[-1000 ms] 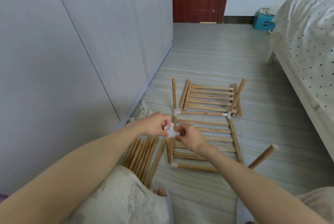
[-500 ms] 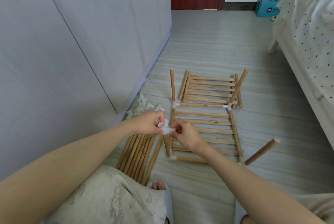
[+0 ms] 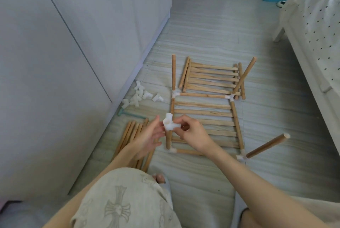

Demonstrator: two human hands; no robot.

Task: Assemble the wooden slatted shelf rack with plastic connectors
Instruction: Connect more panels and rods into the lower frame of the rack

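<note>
**Two hands at one white connector**

Your right hand (image 3: 191, 132) pinches the white plastic connector (image 3: 168, 124) between thumb and fingertips, holding it at the top of an upright wooden post (image 3: 168, 140) on the near left corner of the slatted shelf frame (image 3: 204, 117). Your left hand (image 3: 147, 139) is spread, fingers straight, just beside the connector and gripping nothing. That frame lies flat on the floor (image 3: 211, 31). Loose dowels (image 3: 132, 139) lie under your left hand, and spare connectors (image 3: 139, 95) sit near the wall. A second slatted panel (image 3: 213, 77) lies beyond.
</note>
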